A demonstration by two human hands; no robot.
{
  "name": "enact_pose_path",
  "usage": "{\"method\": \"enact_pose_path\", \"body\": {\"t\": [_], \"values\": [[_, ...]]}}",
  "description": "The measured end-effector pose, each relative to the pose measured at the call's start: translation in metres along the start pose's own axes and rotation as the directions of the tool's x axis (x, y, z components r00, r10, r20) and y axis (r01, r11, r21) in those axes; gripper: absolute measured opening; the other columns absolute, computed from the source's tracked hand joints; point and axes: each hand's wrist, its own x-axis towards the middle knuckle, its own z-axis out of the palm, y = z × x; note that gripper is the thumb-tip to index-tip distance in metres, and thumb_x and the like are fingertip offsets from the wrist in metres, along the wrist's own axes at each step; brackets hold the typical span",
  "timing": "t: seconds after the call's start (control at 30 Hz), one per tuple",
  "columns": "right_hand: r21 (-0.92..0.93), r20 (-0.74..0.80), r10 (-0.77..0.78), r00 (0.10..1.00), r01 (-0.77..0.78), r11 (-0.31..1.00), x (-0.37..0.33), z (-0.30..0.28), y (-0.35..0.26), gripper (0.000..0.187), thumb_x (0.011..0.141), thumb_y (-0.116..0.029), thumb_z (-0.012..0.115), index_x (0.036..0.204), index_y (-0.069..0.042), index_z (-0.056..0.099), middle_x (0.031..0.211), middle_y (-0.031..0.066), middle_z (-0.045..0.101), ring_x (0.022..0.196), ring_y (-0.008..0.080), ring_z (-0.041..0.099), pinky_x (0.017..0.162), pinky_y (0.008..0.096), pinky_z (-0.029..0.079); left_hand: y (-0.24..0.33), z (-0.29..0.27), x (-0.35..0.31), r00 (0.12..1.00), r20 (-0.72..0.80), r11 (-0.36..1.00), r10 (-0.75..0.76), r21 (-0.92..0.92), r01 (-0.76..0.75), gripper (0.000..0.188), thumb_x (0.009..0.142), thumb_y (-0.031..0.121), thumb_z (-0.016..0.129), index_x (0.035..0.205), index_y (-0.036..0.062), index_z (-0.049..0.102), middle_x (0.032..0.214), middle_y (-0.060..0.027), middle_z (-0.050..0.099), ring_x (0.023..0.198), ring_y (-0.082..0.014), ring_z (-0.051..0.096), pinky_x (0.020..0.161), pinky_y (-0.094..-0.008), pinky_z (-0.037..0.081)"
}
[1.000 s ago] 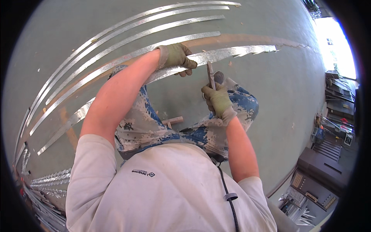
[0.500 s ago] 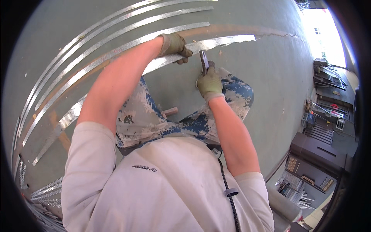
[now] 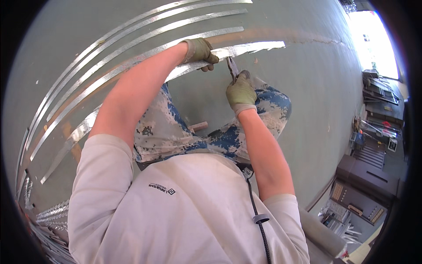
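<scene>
My left hand [image 3: 203, 51], in an olive work glove, is closed around a long, shiny metal strip [image 3: 188, 68]. To the right of that hand, the strip's edge looks notched and jagged. In my right hand [image 3: 241, 92], also gloved, is a pair of pliers [image 3: 232, 69]. The pliers' jaws point up at the strip's near edge, just right of my left hand. Whether the jaws touch the metal is hard to make out. My knees, in camouflage trousers [image 3: 162, 123], lie on both sides below the strip.
Several more metal strips [image 3: 176, 22] lie side by side on the grey-green floor [image 3: 307, 88] beyond my left arm. A small reddish block [image 3: 198, 126] sits between my legs. Twisted metal pieces [image 3: 52, 215] are at lower left. Dark cabinets [image 3: 365, 176] and frames [image 3: 381, 86] stand at right.
The held strip has shifted slightly left relative to the strips on the floor. The pliers have tilted a little, and my right hand has moved slightly right. Both grips are kept.
</scene>
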Motion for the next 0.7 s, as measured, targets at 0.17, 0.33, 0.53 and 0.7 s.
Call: {"method": "enact_pose_path", "body": {"t": [0.17,0.33,0.53,0.7], "values": [[0.025,-0.046,-0.089,0.995,0.090,0.996,-0.002,0.001,0.004,0.046,0.098,-0.026,0.063,0.138,-0.005,0.056,0.127,0.0268,0.068,0.112,0.0458,0.072,0.093,0.0553,0.059,0.002,-0.002,-0.013,0.998,-0.056,0.999,0.015,0.046,-0.013,0.028,0.101,0.026,0.077,0.119,0.0043,0.073,0.094,-0.0076,0.082,0.079,-0.0156,0.076,0.069,-0.0328,0.060],[0.085,0.077,-0.072,0.994,0.065,0.994,-0.007,-0.006,0.013,0.052,0.099,-0.025,0.062,0.147,-0.010,0.053,0.127,0.0268,0.068,0.113,0.0464,0.071,0.095,0.0542,0.058,0.007,0.002,-0.020,0.998,-0.058,0.999,-0.032,0.035,0.034,0.032,0.099,0.029,0.078,0.119,0.0046,0.074,0.097,-0.0081,0.082,0.082,-0.0147,0.076,0.072,-0.0320,0.061],[0.394,0.243,-0.130,0.961,0.024,0.919,-0.014,0.011,0.042,0.047,0.104,-0.031,0.059,0.145,-0.008,0.061,0.125,0.0276,0.072,0.120,0.0476,0.068,0.102,0.0531,0.054,0.006,0.006,-0.016,0.997,-0.076,0.999,-0.036,0.031,0.038,0.031,0.099,0.028,0.079,0.118,0.0038,0.076,0.098,-0.0091,0.082,0.081,-0.0141,0.076,0.073,-0.0322,0.060],[0.698,0.405,-0.238,0.883,-0.130,0.705,-0.011,0.039,0.057,0.045,0.109,-0.037,0.062,0.146,-0.011,0.061,0.099,0.0061,0.072,0.082,0.0152,0.066,0.066,0.0316,0.053,0.006,0.004,-0.017,0.995,-0.088,0.998,-0.054,0.009,0.055,0.037,0.101,0.031,0.078,0.124,0.0024,0.074,0.099,-0.0091,0.082,0.080,-0.0135,0.075,0.073,-0.0321,0.059]]}}
